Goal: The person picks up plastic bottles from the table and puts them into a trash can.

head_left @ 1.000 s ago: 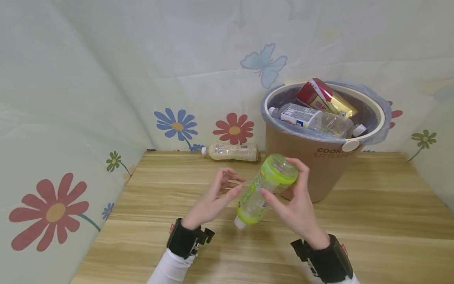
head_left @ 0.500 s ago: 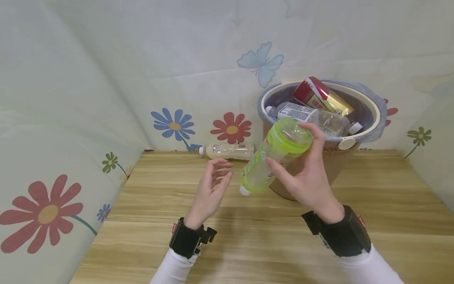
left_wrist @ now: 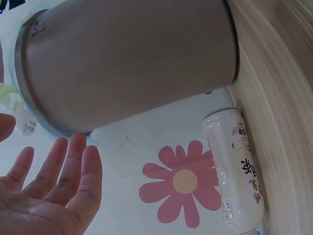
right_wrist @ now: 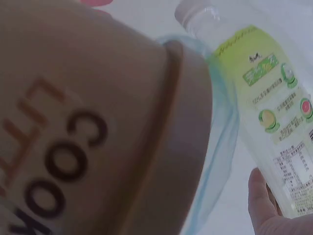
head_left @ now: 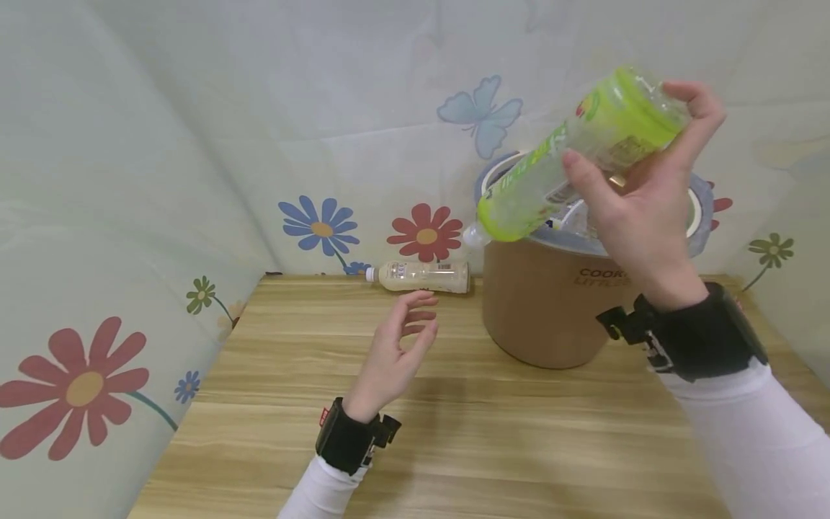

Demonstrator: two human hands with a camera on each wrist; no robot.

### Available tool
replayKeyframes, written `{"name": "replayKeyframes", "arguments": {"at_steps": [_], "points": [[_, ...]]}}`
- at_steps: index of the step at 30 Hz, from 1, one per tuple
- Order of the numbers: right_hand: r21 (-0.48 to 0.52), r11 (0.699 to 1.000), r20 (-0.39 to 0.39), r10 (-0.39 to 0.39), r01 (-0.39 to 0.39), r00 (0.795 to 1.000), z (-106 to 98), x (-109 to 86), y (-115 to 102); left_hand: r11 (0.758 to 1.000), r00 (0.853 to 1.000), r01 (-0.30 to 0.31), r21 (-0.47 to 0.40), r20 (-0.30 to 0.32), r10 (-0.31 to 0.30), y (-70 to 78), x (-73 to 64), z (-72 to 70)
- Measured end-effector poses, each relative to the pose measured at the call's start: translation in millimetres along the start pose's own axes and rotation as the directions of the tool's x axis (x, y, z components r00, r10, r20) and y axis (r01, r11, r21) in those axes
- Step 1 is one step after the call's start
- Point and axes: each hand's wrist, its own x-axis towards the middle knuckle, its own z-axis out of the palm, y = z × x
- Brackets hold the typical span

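Note:
My right hand grips a clear plastic bottle with a bright green label near its base, above the lined trash bin. The bottle is tilted, its white cap pointing down and left, its base up and right. In the right wrist view the green-labelled bottle is beside the bin's bag-covered rim, with the thumb against it. My left hand hovers over the table, fingers loosely bent and holding nothing. Behind it a cream-coloured bottle lies on its side against the wall.
The bin's rim is covered by a bluish bag; its contents are mostly hidden behind the bottle and hand. A wooden table bears the bin and the cream bottle. A flower-printed sheet hangs behind and at the left.
My right hand has lifted the green-labelled bottle up and to the right, from in front of the bin to above it. The left hand has moved little and stays over the table.

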Motion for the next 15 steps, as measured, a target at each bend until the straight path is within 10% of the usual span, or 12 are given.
{"name": "replayKeyframes", "arguments": {"at_steps": [7, 15], "points": [[-0.055, 0.997, -0.151, -0.055, 0.047, 0.987, -12, 27.4, 3, 1.0, 1.0, -0.013, 0.004, 0.01, 0.013, -2.2, -0.3, 0.2], [-0.262, 0.955, -0.243, 0.076, -0.14, 0.967, -26, 34.6, 14, 1.0, 1.0, -0.017, 0.019, 0.027, 0.016, -3.0, -0.2, 0.4]]}}
